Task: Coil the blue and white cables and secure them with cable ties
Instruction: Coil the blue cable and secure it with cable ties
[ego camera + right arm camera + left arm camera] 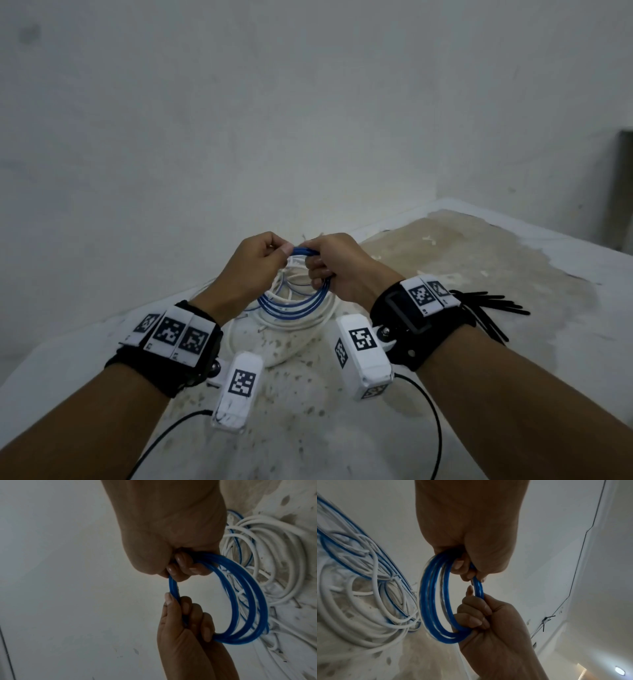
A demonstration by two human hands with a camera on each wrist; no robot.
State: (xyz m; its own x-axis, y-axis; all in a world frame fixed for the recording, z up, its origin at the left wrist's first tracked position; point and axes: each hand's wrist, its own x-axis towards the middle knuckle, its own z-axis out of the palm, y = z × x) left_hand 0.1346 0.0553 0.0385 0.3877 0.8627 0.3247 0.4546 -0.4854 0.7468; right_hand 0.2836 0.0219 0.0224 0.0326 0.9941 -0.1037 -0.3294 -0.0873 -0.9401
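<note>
My left hand [251,265] is raised above the concrete slab [462,274], fingers curled tight around the left part of the blue cable coil [294,301]; in the left wrist view the thumb and fingertips close on the strands where they bunch together. The coil [435,601] is a handful of loops of glossy blue cable, held upright between both hands, its lower arc hanging free above the slab and touching nothing beneath it. My right hand [337,269] grips the right part of the same coil, fingers wrapped round the bundled loops with the thumb lying along one strand, knuckles almost meeting those of the left hand at the top.

Below the coil, near the slab's far left edge against the wall, lies the white cable [294,325] in a loose pile of loops, with thinner blue strands threaded through it. The right wrist view shows that pile [281,555] just behind the held coil. Farther right, beyond my right wrist strap, a bunch of black cable ties [493,308] lies fanned out on the slab, apart from both cables.
</note>
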